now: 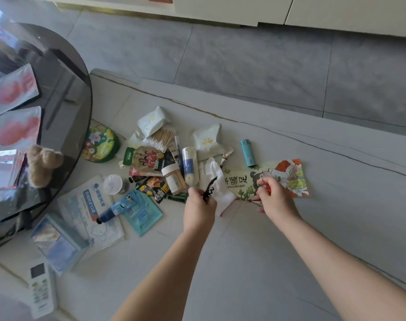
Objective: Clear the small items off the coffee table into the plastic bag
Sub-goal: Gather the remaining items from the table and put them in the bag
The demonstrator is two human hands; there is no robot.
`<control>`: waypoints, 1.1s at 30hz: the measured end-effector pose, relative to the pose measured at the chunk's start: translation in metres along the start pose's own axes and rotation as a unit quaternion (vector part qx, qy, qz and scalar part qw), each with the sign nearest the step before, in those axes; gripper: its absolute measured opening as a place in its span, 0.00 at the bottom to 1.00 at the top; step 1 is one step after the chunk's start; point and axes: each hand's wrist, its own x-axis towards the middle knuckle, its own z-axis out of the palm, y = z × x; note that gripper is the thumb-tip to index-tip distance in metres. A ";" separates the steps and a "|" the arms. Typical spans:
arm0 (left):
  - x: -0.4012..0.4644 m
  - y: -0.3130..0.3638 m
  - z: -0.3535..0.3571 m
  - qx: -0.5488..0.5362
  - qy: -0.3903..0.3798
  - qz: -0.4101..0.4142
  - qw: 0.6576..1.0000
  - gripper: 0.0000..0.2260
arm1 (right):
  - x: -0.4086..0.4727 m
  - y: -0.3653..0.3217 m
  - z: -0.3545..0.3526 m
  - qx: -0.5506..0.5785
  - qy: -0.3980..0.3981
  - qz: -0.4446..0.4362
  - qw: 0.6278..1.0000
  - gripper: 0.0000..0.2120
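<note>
Small items lie in a heap on the pale coffee table (290, 228). My left hand (200, 206) is closed on a black crinkled hair clip (210, 188), held just above a white glove (217, 181). My right hand (274, 195) pinches a small red item with a metal ring (262, 181) over a long illustrated packet (287, 179) with green leaves and printed characters. A teal lighter (248, 152) lies beyond the packet. No plastic bag is in view.
The heap holds cotton swabs (161, 137), white sachets (207, 139), snack packets (146, 158), a small jar (173, 178), a blue tube (115, 210) and a face-mask pack (91, 212). A dark round glass table (65, 96) overhangs at the left. A remote (42, 288) lies near the front-left corner.
</note>
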 end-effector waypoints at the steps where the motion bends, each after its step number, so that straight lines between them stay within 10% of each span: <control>1: 0.004 0.004 0.000 0.002 0.013 0.001 1.000 0.06 | 0.008 -0.006 -0.001 0.011 0.002 0.003 1.000 0.10; 12: 0.027 0.009 0.028 0.138 0.076 0.039 0.987 0.34 | 0.071 -0.037 0.019 -0.187 0.064 -0.082 0.977 0.28; 23: 0.029 -0.005 0.025 0.096 0.056 0.014 0.994 0.08 | 0.072 -0.033 0.029 -0.253 0.111 -0.043 0.960 0.18; 33: 0.007 0.012 0.005 -0.010 0.019 -0.026 0.999 0.07 | 0.035 -0.022 0.011 -0.146 0.004 -0.030 0.989 0.12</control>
